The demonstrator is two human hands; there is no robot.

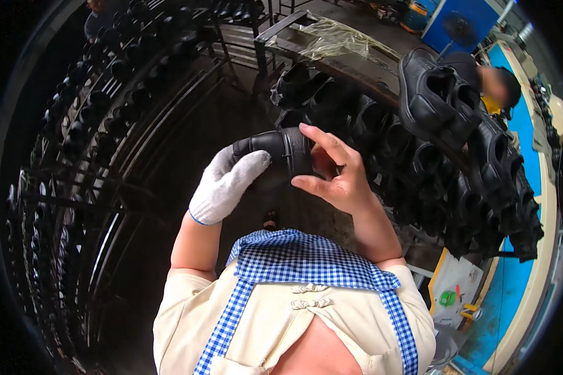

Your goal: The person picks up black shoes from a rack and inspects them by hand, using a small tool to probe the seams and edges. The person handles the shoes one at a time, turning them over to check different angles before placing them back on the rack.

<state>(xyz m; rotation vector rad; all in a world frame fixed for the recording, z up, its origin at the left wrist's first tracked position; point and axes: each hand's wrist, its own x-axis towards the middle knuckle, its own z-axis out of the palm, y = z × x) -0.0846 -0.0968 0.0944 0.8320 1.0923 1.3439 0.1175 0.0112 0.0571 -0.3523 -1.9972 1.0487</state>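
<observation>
Head view, rack [356,78] holding black shoes [438,100]

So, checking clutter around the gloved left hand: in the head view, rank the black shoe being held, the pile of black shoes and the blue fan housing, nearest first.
From the left hand:
1. Black shoe, touching it.
2. Pile of black shoes, right.
3. Blue fan housing, upper right, farthest.

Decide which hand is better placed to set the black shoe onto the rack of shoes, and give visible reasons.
Probably the right hand: its bare fingers wrap the black shoe, and the rack of shoes lies on that side. The gloved left hand only steadies the shoe's near end, farther from the rack.
</observation>
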